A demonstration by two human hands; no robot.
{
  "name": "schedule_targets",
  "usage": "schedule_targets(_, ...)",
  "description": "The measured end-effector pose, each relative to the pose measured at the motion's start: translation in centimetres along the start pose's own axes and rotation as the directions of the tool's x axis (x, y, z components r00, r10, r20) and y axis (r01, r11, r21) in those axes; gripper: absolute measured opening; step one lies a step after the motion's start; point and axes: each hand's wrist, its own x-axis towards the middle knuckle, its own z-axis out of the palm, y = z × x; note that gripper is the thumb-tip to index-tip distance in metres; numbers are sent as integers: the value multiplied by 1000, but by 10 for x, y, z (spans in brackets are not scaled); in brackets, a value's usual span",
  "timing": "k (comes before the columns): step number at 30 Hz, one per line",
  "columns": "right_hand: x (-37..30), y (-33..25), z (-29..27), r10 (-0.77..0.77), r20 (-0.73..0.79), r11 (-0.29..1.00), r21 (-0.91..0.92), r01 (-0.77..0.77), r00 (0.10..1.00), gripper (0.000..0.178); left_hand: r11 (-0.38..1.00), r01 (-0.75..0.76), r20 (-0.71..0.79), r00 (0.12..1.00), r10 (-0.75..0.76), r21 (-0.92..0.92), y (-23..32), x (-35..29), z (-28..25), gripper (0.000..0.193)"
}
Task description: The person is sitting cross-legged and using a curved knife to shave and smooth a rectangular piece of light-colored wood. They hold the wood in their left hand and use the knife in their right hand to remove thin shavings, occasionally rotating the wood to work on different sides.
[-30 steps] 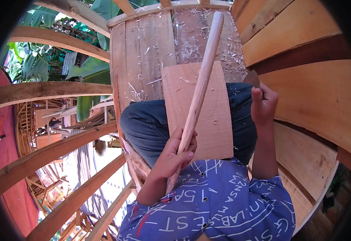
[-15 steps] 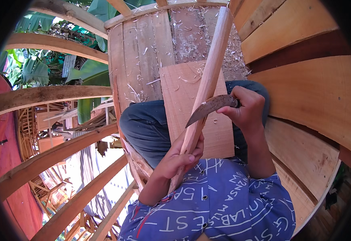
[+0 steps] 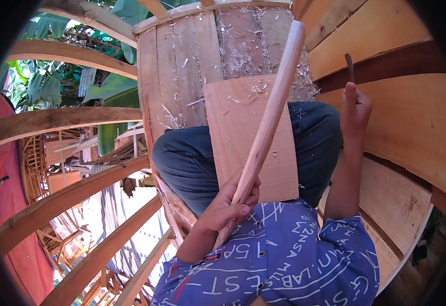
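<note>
My left hand (image 3: 231,204) is closed round the lower part of a long pale wooden stick (image 3: 270,115). The stick slants up and to the right, its lower end close to my shirt. Away to the right, my right hand (image 3: 356,108) is raised, closed on a knife (image 3: 350,67) whose dark blade points up and shows nearly edge-on. The knife is apart from the stick; its handle is hidden in my fist. Across my lap lies a flat wooden board (image 3: 256,148), with the stick above it and a few shavings on it.
Curled wood shavings (image 3: 240,56) litter the plank floor (image 3: 182,66) ahead. Wide planks form a wall (image 3: 401,117) close on my right. Curved wooden ribs (image 3: 70,118) with gaps between them stand on my left, with green leaves (image 3: 116,92) beyond.
My right hand has moved the knife off the stick, up and out to the right. The stick's upper end has shifted slightly right and down, with my left hand still holding it.
</note>
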Motion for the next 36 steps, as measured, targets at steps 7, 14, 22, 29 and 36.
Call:
schedule_targets(7, -87, -47, 45, -351, 422, 902, -88, 424, 836, 65, 981, -11, -170, 984, 45, 195, 16, 2, -6, 52)
schedule_targets(14, -65, -39, 42, -402, 352, 845, -213, 491, 845, 69, 911, 55, -218, 975, 39, 408, 15, -1, 5, 50)
schedule_targets(22, -8, 0, 2, -31, -2, 997, -71, 30, 1000, 63, 810, -19, -68, 995, 72, 586, -6, -5, 12, 53)
schedule_targets(29, -73, -35, 24, -308, 401, 919, -110, 379, 863, 67, 887, 96, -288, 957, 43, 452, 13, -2, 4, 47)
schedule_targets(36, -72, -32, 42, -432, 370, 839, -169, 517, 823, 70, 734, 27, -259, 944, 204, 678, 12, -3, 11, 50)
